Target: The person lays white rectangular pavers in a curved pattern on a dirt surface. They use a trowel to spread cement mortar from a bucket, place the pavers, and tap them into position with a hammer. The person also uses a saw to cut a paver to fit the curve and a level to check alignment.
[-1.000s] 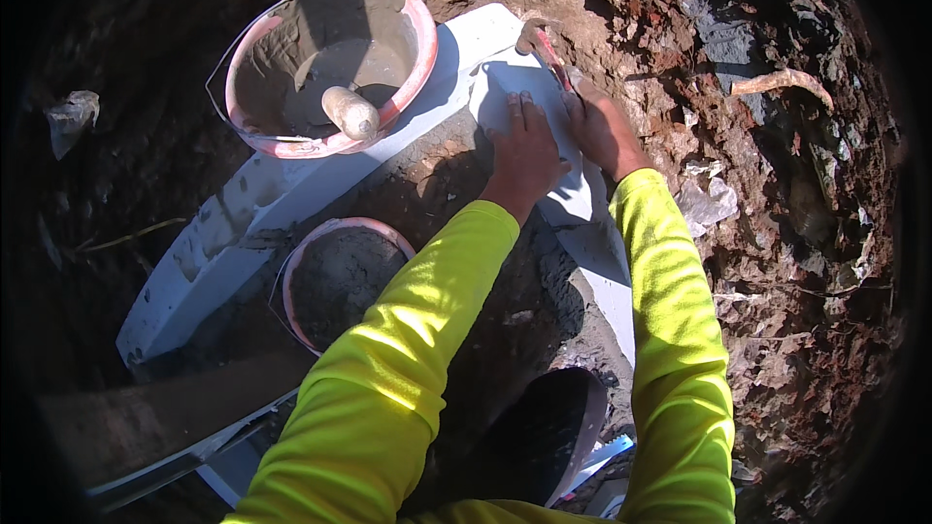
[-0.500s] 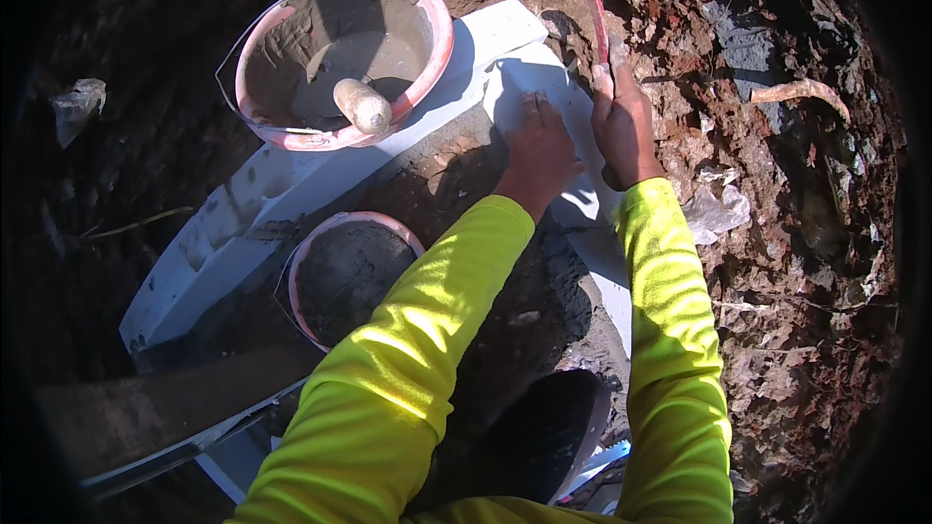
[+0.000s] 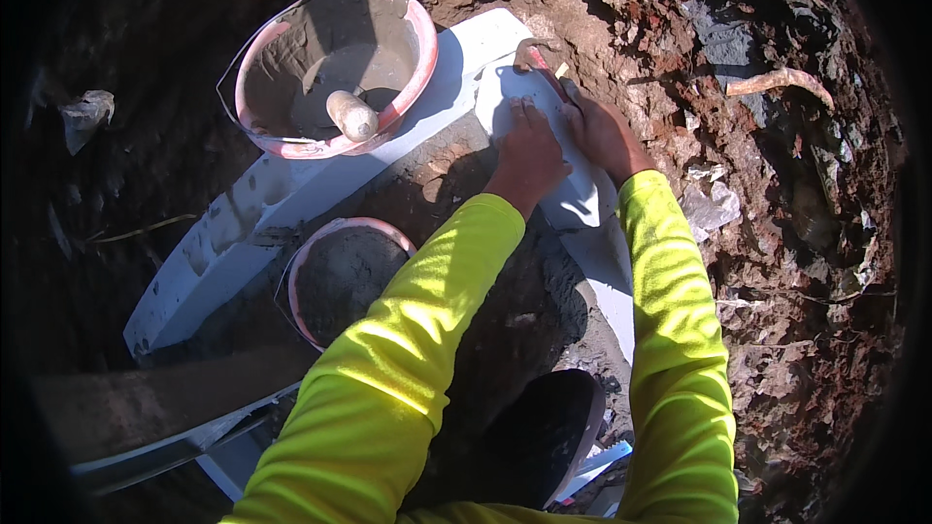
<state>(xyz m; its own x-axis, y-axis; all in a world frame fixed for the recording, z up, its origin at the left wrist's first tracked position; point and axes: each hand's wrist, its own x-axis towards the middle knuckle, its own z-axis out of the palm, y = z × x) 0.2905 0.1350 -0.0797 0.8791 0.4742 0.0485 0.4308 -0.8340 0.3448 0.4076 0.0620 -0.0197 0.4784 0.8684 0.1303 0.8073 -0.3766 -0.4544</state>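
My right hand [image 3: 610,139] is closed round the red handle of a hammer [image 3: 546,74]. The hammer's head is over the far end of a pale block [image 3: 581,202]; whether it touches cannot be told. On that same block rests my left hand [image 3: 529,153], fingers stretched forward and nothing in them. The block forms a corner with a row of pale blocks [image 3: 238,202] running off to the left. A pink-rimmed bucket [image 3: 427,39], coated inside with grey mortar, stands on this row. From it juts the rounded handle [image 3: 351,116] of a tool whose other end is hidden.
Below the row, inside the corner, sits a smaller bucket [image 3: 301,257] of grey mortar. A rough earth bank [image 3: 777,349] rises on the right, with a root-like piece [image 3: 782,82] sticking out and plastic scraps [image 3: 711,209]. A brown board [image 3: 165,403] lies at lower left.
My right hand has swung the hammer left and down, from over the soil to the block's far end. My left hand stays on the block. The whole view has shifted slightly.
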